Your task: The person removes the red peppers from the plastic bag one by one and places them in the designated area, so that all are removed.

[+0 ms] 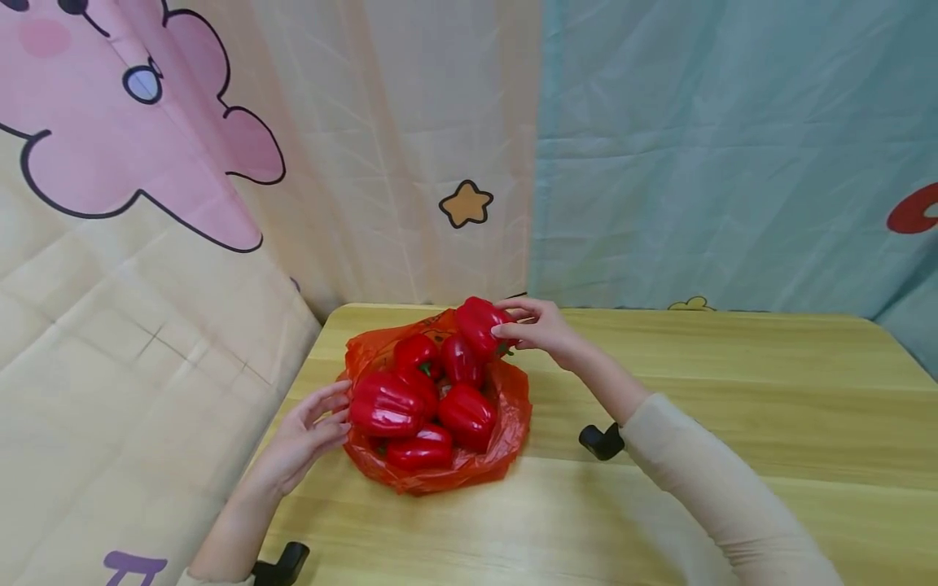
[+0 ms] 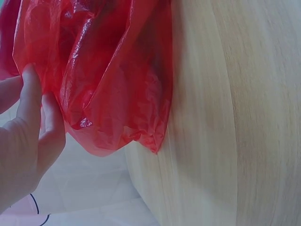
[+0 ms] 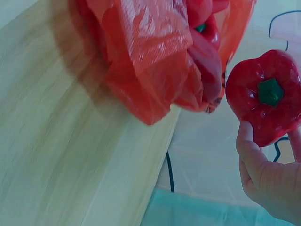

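Observation:
A large red bell pepper (image 1: 386,404) lies on the left side of a pile of red peppers in an orange-red plastic bag (image 1: 513,415). Beside that pepper and the bag's left edge is my left hand (image 1: 304,435), its fingertips touching. In the left wrist view, two fairly straight fingers (image 2: 30,89) rest against the outside of the bag (image 2: 113,94); the thumb's contact cannot be made out. Above the bag's far right rim, my right hand (image 1: 538,330) pinches another red pepper (image 1: 479,324). Its green stem end (image 3: 270,92) faces the right wrist camera.
The bag stands on a pale wooden table (image 1: 718,391), towards its left. Several peppers (image 1: 467,415) fill the open bag. A printed curtain (image 1: 469,106) hangs behind the table and along its left. Black pieces (image 1: 601,442) stick out by both wrists.

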`<state>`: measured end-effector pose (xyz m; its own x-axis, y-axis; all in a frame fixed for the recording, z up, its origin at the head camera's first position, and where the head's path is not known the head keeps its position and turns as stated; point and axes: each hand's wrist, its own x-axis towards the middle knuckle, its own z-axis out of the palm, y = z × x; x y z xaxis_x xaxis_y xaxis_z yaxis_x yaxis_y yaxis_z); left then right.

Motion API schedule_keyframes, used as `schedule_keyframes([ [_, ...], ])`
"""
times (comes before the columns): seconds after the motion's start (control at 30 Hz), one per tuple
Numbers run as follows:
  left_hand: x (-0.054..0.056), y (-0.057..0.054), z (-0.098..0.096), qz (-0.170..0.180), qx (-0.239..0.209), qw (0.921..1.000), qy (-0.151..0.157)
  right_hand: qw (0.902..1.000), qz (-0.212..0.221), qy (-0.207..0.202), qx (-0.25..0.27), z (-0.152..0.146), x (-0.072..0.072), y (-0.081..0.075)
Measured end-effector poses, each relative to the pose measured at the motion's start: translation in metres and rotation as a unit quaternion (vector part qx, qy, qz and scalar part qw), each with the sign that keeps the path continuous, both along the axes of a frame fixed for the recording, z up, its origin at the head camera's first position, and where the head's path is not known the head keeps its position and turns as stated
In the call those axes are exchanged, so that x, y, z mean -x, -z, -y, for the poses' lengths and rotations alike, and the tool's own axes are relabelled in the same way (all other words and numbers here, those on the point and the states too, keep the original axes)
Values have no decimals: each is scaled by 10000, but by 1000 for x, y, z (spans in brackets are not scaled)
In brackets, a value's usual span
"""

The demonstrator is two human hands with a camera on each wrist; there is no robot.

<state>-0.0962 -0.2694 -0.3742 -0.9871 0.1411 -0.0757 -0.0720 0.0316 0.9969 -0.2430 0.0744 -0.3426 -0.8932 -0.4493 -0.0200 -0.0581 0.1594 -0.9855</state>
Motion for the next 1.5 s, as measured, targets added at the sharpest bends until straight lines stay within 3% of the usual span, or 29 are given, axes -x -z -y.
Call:
schedule_keyframes([
  [0.57, -2, 1, 0, 70, 244, 9997, -36, 9977, 97, 653, -166, -53, 8, 3],
  [1.17, -1, 1, -2, 7, -146, 9999, 37, 9929, 368, 1020, -498, -89, 11, 35],
  [1.5, 0, -1, -2, 169, 5, 9998, -56, 9876, 459, 1300, -747, -97, 12, 54],
])
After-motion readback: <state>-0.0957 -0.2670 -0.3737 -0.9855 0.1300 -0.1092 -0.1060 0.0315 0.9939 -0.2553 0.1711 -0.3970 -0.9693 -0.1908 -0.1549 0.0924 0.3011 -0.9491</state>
